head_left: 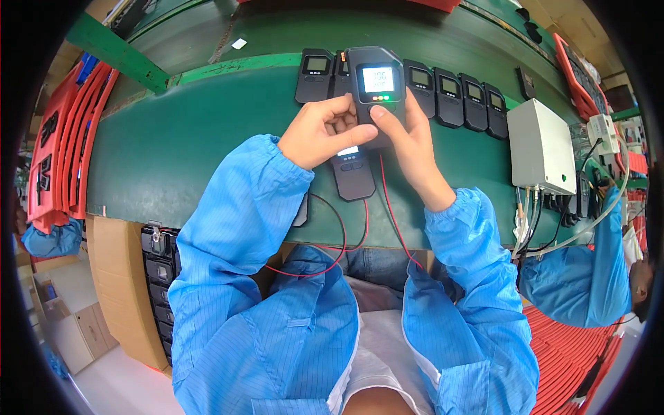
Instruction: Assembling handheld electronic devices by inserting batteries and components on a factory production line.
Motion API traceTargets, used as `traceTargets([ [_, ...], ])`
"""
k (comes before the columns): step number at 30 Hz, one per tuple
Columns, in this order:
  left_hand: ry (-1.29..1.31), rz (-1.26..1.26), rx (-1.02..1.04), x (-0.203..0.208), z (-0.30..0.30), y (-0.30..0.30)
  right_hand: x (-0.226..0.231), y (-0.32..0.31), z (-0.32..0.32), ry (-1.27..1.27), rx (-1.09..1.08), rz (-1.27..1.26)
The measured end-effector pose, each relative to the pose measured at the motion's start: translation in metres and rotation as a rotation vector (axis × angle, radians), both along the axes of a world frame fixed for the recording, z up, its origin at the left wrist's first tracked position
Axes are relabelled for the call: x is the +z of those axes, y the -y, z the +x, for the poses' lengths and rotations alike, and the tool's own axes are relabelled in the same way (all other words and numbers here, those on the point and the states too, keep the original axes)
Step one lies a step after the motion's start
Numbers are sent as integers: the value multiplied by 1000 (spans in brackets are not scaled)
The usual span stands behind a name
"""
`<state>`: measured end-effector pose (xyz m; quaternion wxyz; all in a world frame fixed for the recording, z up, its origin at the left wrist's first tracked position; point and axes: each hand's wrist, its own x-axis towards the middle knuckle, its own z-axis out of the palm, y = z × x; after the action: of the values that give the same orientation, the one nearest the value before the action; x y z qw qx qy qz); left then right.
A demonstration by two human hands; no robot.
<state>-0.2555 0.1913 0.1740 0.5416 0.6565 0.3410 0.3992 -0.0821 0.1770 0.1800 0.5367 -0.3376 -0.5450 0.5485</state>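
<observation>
Both my hands hold a black handheld meter [378, 62] above the green bench. Its screen is lit, and small coloured lights glow beneath it. My left hand [325, 131] grips its left side, thumb reaching across the lower front. My right hand [411, 142] wraps the right side, with the thumb on the front below the lights. A red wire hangs from the meter's lower end toward my lap. Below my hands lies a second black meter [354, 181], its lit screen partly covered by my left hand; a red and black cable leaves its bottom end.
Several black meters [449, 100] stand in a row along the bench's [207, 138] far side. A white box [543, 145] with cables stands at the right. Red trays [66, 138] are stacked at the left, and a cardboard box [121, 277] sits below. A co-worker's blue sleeve [574, 283] shows at right.
</observation>
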Motion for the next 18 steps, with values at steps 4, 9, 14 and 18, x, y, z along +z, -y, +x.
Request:
traceTargets([
  [4,-142,3,-54,-1,-6,-3,0,0,-1,-9,-14,-6],
  [9,-178,1,-49,-3,-6,-5,-3,0,0,3,-15,12],
  [14,-114,6,-39,-4,-4,-4,-4,1,1,32,-8,-21],
  [18,-64,0,-25,-1,-4,-2,-2,0,0,16,-13,-25],
])
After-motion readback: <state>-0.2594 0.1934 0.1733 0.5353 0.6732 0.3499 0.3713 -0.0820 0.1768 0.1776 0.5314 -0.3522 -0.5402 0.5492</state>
